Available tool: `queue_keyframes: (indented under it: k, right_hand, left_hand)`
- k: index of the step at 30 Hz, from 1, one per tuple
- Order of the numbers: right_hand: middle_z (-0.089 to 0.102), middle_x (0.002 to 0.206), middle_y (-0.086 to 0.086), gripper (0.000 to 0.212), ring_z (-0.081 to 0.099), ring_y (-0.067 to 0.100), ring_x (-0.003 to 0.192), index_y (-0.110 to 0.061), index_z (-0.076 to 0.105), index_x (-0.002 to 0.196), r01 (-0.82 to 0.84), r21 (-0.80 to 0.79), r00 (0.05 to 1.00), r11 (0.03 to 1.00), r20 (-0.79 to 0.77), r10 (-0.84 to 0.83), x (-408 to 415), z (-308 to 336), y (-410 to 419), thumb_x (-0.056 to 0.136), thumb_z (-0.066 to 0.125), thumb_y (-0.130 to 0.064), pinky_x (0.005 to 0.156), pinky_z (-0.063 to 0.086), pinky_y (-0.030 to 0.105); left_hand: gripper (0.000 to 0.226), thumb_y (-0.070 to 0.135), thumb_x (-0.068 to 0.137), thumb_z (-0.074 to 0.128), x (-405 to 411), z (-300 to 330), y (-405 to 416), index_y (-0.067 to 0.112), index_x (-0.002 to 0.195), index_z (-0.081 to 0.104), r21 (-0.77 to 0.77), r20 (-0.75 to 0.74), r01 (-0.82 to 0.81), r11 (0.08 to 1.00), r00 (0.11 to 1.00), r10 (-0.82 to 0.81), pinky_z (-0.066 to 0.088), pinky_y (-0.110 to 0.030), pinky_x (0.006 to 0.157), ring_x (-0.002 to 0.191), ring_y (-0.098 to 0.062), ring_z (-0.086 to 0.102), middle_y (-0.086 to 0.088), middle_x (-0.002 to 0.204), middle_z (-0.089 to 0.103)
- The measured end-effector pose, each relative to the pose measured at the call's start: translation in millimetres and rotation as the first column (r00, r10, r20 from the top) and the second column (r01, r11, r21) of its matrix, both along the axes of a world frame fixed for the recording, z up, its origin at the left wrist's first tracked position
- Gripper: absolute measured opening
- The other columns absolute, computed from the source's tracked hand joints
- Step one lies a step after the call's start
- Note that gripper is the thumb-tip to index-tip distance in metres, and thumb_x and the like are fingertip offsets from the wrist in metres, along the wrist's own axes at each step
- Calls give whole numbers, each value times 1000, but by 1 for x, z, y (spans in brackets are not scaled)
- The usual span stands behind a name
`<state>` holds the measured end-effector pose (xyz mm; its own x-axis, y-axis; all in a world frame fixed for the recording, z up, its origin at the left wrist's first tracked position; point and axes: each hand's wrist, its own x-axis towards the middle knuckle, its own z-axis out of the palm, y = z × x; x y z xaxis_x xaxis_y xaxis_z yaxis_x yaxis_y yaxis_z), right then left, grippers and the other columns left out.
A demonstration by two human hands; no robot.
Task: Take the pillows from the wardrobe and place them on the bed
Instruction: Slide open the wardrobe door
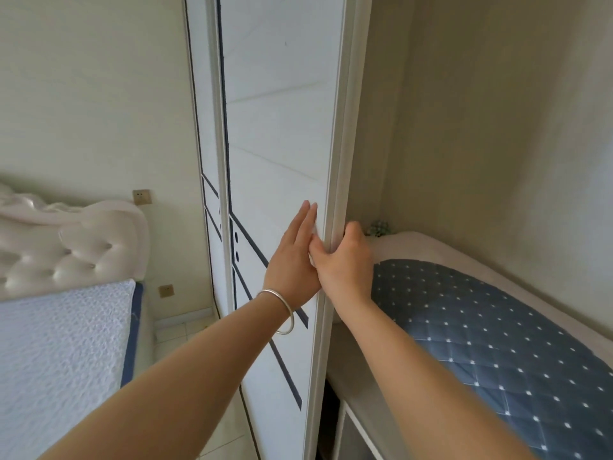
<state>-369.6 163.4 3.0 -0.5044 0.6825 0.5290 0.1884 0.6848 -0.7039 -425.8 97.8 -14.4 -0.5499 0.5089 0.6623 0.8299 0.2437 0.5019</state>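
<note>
Two hands are set against the white sliding wardrobe door (282, 134) near the middle of the scene. The left hand (293, 257) is laid flat on the door's front face, its fingers straight and pointing up, and a silver bangle (282, 313) is worn loosely on that wrist. The right hand (348, 260) is curled round the door's right edge, with the thumb on the front face and the fingers wrapped behind the edge, so the edge is gripped. The two hands are touching each other at the thumb side.

To the right of the door, the open wardrobe compartment is seen, with beige inner walls. Inside it, a blue quilted pillow (497, 327) patterned with small white dots is lying flat on a pale bedding layer (431, 244), which rests on the shelf. A small greenish item (379, 227) is lodged at the far corner behind the bedding; what it is cannot be told.

On the left, the bed (59, 343) is seen, covered in a white textured mattress cover with a blue border, and a tufted cream headboard (66, 247) is standing at its far end against the wall. Two wall sockets (142, 196) are mounted beside the headboard.
</note>
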Motion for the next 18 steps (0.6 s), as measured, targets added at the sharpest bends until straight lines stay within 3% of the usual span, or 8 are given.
queue_keyframes:
  k: [7,18]
  right_hand:
    - [53,87,1,40,57,19,73,-14,44,103,-44,20,999,999,1,44,-43,1,10,84,58,-47,63,56,32]
    - [56,95,9,39,51,21,70,-8,42,106,-33,77,995,996,93,26,-97,1,15,90,49,-43,44,28,21]
  left_hand:
    - [79,29,90,57,-41,0,8,27,151,8,24,9,-29,999,1000,29,33,-29,112,144,-3,18,13,160,7]
    - [78,27,90,57,-102,-3,12,30,150,7,13,-17,-9,1000,1000,9,33,-19,105,142,-2,21,17,159,6]
